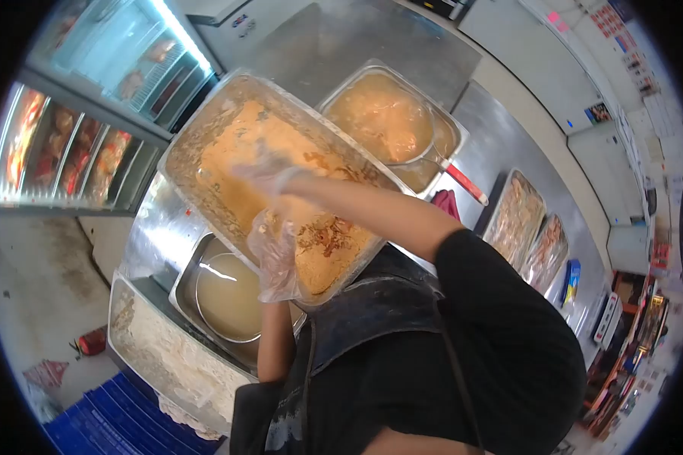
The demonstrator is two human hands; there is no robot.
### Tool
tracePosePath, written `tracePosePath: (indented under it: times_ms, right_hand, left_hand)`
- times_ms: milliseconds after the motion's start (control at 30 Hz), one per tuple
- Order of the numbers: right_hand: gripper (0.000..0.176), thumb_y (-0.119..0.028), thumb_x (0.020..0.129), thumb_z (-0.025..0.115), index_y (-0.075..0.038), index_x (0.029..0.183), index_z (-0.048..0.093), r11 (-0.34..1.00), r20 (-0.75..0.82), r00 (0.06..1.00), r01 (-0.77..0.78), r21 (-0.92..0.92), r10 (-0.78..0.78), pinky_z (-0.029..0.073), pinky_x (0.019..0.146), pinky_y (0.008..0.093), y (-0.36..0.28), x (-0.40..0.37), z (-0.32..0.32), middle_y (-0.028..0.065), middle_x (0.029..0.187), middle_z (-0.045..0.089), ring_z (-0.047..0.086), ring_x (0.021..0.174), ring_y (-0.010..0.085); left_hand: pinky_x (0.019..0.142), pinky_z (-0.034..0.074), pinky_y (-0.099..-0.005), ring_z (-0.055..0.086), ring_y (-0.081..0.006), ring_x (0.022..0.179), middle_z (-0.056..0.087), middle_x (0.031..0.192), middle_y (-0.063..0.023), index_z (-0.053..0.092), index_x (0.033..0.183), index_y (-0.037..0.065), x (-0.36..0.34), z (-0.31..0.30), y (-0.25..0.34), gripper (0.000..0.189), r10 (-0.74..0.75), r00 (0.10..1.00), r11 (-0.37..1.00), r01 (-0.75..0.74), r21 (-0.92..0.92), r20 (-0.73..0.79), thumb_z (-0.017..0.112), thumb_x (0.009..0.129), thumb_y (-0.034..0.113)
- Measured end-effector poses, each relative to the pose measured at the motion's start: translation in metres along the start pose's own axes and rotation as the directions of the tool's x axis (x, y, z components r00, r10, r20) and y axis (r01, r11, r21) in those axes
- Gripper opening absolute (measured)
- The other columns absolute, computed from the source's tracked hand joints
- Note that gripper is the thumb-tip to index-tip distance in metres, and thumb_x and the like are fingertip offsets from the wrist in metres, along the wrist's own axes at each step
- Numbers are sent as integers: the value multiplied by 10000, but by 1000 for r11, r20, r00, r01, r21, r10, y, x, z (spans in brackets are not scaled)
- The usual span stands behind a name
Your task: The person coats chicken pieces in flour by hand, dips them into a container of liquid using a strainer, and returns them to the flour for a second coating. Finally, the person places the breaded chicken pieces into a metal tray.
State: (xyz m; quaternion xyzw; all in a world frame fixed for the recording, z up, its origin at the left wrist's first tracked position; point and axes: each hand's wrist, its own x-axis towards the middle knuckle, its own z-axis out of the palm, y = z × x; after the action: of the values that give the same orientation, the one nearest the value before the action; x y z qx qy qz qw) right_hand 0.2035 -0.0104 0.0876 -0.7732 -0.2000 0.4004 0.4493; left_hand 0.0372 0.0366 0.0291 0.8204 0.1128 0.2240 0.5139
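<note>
A large clear tub holds orange, flour-like coating, with darker brown clumps along its right side and near end. Over the middle of the coating is my right hand in a clear plastic glove, blurred by motion, its fingers apart and nothing visible in them. My left hand, also gloved, is at the tub's near-left side. Its fingers are curled and dusted with orange coating; what they hold, if anything, is hidden.
Behind the tub stands a metal pan of liquid with orange pieces and a red-handled strainer. A pan of cloudy liquid and a tub of pale flour are at left. Wrapped trays lie right. A glass-door fridge stands far left.
</note>
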Motion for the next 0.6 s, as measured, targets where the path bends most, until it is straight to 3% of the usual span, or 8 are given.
tracePosePath:
  times_ms: [67,167,233,333,433,600]
  right_hand:
    - [790,-528,859,510,-27,1425,280,992,64,994,88,-85,-83,272,1100,380,3,23,39,209,1429,331,327,1327,339]
    - [741,-486,846,519,-26,1391,316,928,118,983,175,-330,-144,304,1063,384,19,56,80,207,1366,378,369,1274,340]
    - [709,-457,837,525,-25,1368,339,864,128,984,171,-473,-124,325,1038,386,35,66,83,206,1325,409,398,1238,341]
    - [662,-414,823,533,-24,1334,375,826,118,988,150,-543,-102,357,1002,390,84,101,87,204,1262,455,440,1184,343]
    - [616,-371,810,542,-23,1300,410,803,80,989,149,-576,-127,389,965,395,100,112,73,202,1200,501,483,1131,345]
    - [543,-300,787,557,-21,1244,470,748,7,976,170,-642,-216,441,903,401,71,108,45,199,1096,579,554,1041,347]
  left_hand:
    - [828,487,-332,611,-216,957,648,1025,-82,608,1095,17,-7,5,-25,232,53,992,983,-32,182,-111,555,928,168]
    - [842,479,-330,603,-214,968,642,1040,-83,599,1113,16,-4,-2,-43,271,-64,975,996,77,51,-214,536,936,211]
    - [852,473,-329,598,-212,976,638,1050,-83,593,1125,15,-7,-6,-47,297,-223,962,968,200,-149,-158,524,942,239]
    - [866,465,-327,590,-210,987,632,1064,-83,584,1143,14,-5,-16,-49,339,-418,908,833,390,-392,15,505,950,281]
    - [880,456,-326,583,-208,998,625,1079,-84,575,1161,13,-13,-17,-43,381,-509,842,681,520,-517,177,486,959,324]
    - [904,442,-323,570,-205,1017,615,1103,-84,560,1191,11,-24,-25,-19,453,-568,794,583,575,-574,218,455,973,394]
